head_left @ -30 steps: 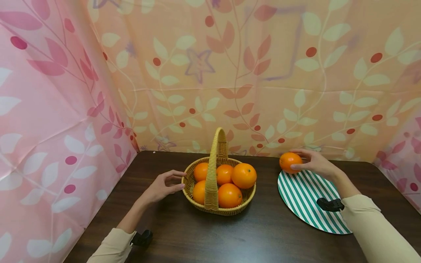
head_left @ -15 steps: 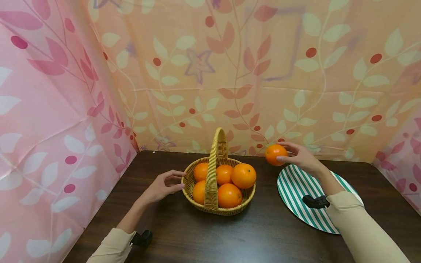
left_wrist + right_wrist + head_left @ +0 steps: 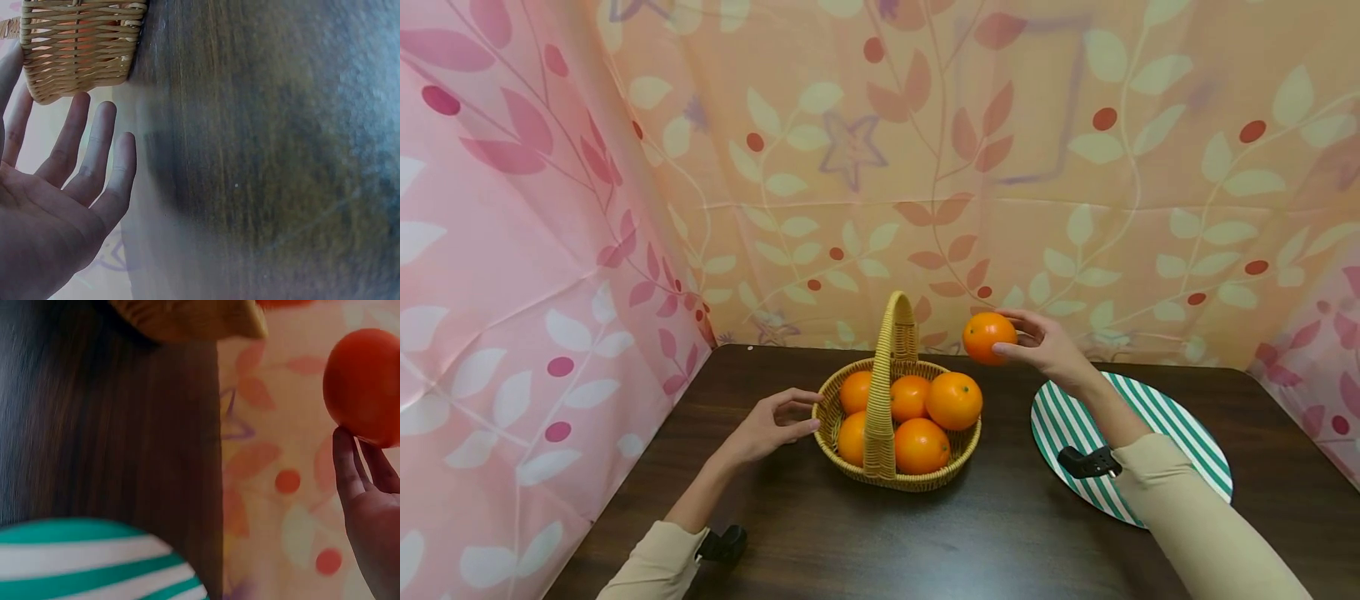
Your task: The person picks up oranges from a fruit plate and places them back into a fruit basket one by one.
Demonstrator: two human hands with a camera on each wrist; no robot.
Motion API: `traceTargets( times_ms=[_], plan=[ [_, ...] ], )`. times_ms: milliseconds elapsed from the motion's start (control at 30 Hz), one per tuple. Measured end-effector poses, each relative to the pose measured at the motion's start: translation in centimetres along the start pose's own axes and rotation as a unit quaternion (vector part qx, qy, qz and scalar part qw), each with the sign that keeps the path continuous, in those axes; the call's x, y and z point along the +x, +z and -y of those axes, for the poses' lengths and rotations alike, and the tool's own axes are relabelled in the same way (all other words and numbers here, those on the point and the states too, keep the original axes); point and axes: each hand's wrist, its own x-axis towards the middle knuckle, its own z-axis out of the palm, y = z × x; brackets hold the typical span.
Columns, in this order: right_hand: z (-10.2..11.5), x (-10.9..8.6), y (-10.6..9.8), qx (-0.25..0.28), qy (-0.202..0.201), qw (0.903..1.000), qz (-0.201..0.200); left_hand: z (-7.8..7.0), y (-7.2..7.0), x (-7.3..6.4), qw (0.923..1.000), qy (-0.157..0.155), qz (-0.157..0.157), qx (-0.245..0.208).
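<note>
My right hand (image 3: 1047,348) holds an orange (image 3: 989,337) between thumb and fingers, raised above the back of the table, right of and higher than the wicker basket (image 3: 917,482). In the right wrist view, fingertips press against the side of this orange (image 3: 362,387). Several oranges lie inside the basket, under its tall arched handle (image 3: 880,417). My left hand (image 3: 772,429) is at the basket's left side, thumb and forefinger at the rim. The left wrist view shows its other fingers extended loosely beside the woven wall (image 3: 81,56).
A round placemat (image 3: 1180,417) with green and white stripes lies on the right of the dark wooden table (image 3: 925,542), partly under my right forearm. Patterned cloth (image 3: 1037,208) hangs behind the table and on both sides.
The right hand has carried the orange left and upward, from the placemat's far edge toward the basket. My left hand stays at the basket's rim.
</note>
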Motion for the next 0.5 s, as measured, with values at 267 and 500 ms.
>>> traceTargets(
  times_ms=[267,500],
  plan=[
    [2.0,0.9,2.4,0.011,-0.019,0.9997,0.009,-0.1,0.0,0.0,1.0,-0.002,0.0,0.0],
    [2.6,1.3,4.1,0.027,-0.041,0.9982,0.035,-0.2,0.0,-0.1,1.0,-0.009,-0.001,0.001]
  ],
)
